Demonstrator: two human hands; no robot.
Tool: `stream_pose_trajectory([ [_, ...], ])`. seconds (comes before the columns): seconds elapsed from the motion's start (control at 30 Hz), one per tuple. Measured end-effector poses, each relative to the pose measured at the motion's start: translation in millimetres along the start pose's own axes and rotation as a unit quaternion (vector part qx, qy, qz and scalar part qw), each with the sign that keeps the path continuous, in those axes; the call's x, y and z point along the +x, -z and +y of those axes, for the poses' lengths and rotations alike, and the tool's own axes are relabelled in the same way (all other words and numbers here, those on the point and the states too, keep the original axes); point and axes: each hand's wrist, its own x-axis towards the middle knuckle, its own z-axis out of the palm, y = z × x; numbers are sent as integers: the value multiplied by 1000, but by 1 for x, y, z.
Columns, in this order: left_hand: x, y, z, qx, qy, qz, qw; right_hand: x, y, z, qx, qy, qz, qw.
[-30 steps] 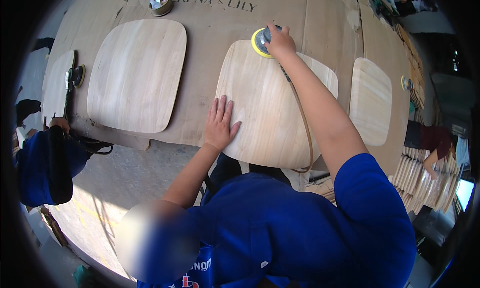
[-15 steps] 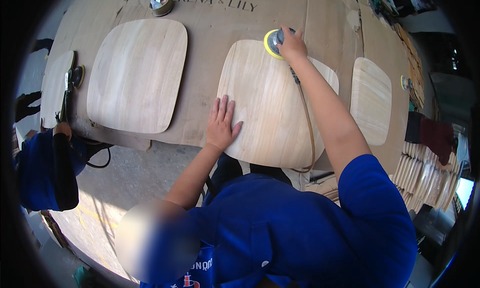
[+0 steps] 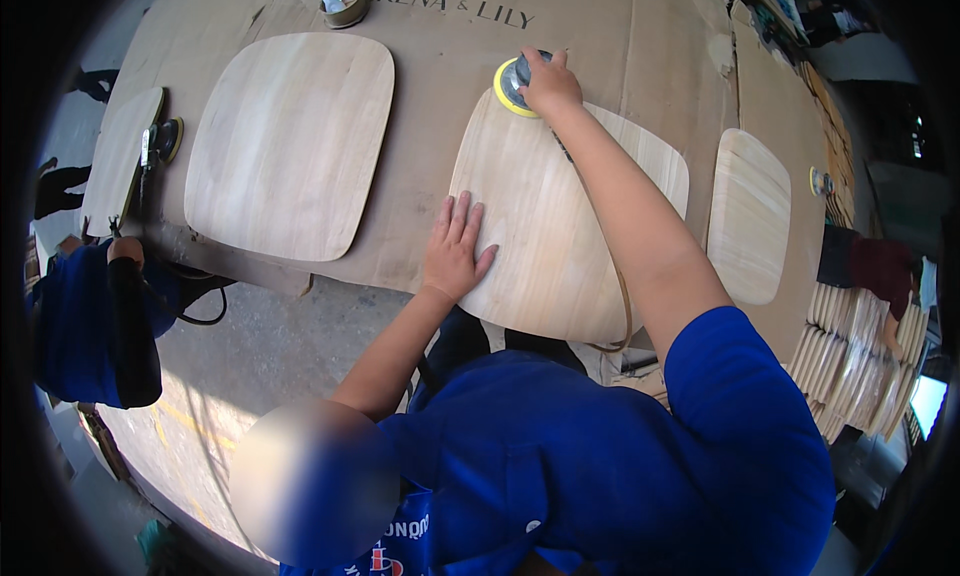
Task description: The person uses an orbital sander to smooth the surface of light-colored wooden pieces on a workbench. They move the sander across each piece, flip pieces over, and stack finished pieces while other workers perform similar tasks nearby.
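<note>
A pale wooden panel (image 3: pixel 560 216) with rounded corners lies flat on the cardboard-covered table (image 3: pixel 420 126) in front of me. My right hand (image 3: pixel 552 84) grips a round orbital sander (image 3: pixel 512 86) with a yellow pad, at the panel's far left corner; part of the pad overhangs the far edge. Along my right forearm runs the sander's brown hose (image 3: pixel 626 311), partly hidden by the arm. My left hand (image 3: pixel 456 248) rests flat on the panel's left edge, its fingers stretched out and holding nothing.
Another wooden panel (image 3: pixel 290 146) lies to the left, and a smaller-looking one (image 3: pixel 750 216) to the right. A small round tub (image 3: pixel 344 12) stands at the back. At far left a co-worker's arm (image 3: pixel 125 276) is near a second sander (image 3: pixel 165 141). Stacked wooden panels (image 3: pixel 860 356) stand at right.
My right hand has moved the sander left along the panel's far edge to its far left corner. My left hand stays flat on the panel. The whole view has shifted slightly.
</note>
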Motion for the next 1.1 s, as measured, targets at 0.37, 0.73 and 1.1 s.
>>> stream_pose_trajectory([
  [0.37, -3, -1, -3, -28, 5, 19, 999, 2, -9, -34, -22, 35, 4, 999],
  [0.73, -40, 6, -26, -102, 195, 160, 962, -140, -50, -55, -23, 189, -46, 981],
  [1.1, -114, 72, -111, -230, 305, 145, 913, -271, -75, -40, -55, 336, -129, 931],
])
